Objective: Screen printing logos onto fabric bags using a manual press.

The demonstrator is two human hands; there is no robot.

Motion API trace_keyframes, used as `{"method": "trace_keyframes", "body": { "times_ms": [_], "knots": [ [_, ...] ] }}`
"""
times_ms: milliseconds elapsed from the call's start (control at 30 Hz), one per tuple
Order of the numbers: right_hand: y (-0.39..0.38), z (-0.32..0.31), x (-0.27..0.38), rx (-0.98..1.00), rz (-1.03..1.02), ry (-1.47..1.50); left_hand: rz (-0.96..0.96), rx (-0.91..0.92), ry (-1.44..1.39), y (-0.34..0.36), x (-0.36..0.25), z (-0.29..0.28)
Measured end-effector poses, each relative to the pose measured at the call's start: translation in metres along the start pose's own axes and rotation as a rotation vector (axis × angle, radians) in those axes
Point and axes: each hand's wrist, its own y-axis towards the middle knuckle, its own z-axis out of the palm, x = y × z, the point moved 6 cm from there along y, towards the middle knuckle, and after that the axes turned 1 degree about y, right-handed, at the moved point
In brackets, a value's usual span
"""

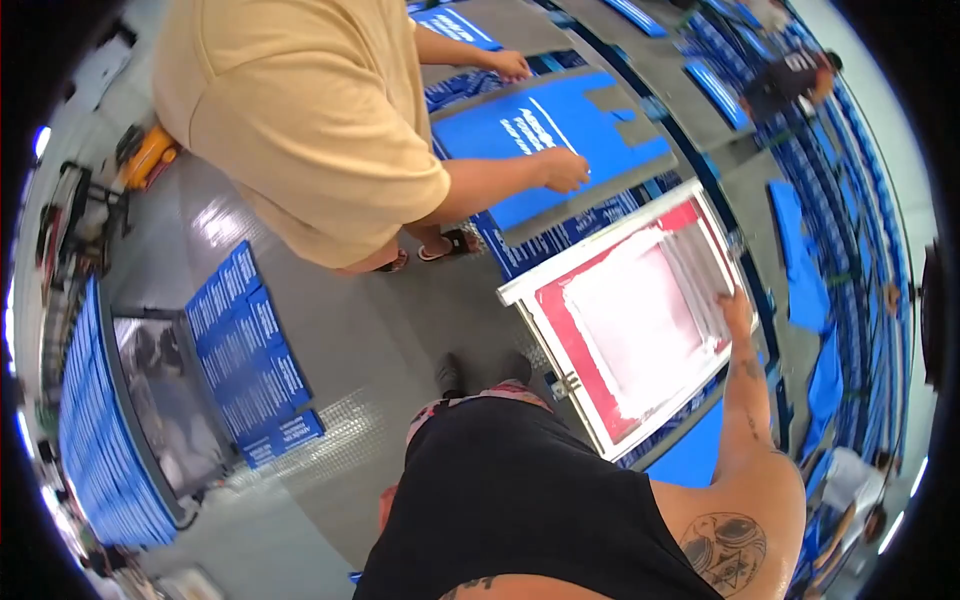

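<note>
A screen-printing frame (570,400) with a white border lies at my right, its mesh edged in red and smeared with pale ink. Along the mesh's far right side runs a pale squeegee bar (697,275). My right hand (737,312) reaches across to this bar, with its fingers closed at the near end; the arm partly hides the frame's right corner. My left hand is out of view. Beyond the frame, a blue printed bag (540,140) with a cut-out handle lies flat on a grey board, and a co-worker's hands (565,170) hover at it.
The co-worker in a tan shirt (320,120) stands close ahead on my left. A rack (110,420) hung with blue printed sheets stands on the grey floor (350,340) at left. More blue bags (800,260) lie along the line at right, where other people work.
</note>
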Motion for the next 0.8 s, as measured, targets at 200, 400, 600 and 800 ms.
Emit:
{"method": "trace_keyframes", "body": {
  "times_ms": [200, 400, 600, 800],
  "knots": [
    [-0.023, -0.016, 0.044, 0.116, 0.121, 0.013, -0.089, -0.091, 0.048, -0.013, -0.087, -0.05],
    [-0.029, -0.018, 0.051, -0.004, 0.123, -0.017, 0.093, -0.067, 0.159, -0.017, -0.201, -0.039],
    [-0.035, -0.026, 0.06, 0.036, 0.141, 0.021, 0.181, 0.009, 0.207, -0.023, -0.234, 0.013],
    [-0.032, -0.026, 0.06, 0.041, 0.123, 0.003, 0.371, 0.297, 0.614, -0.018, -0.227, 0.058]
  ]
}}
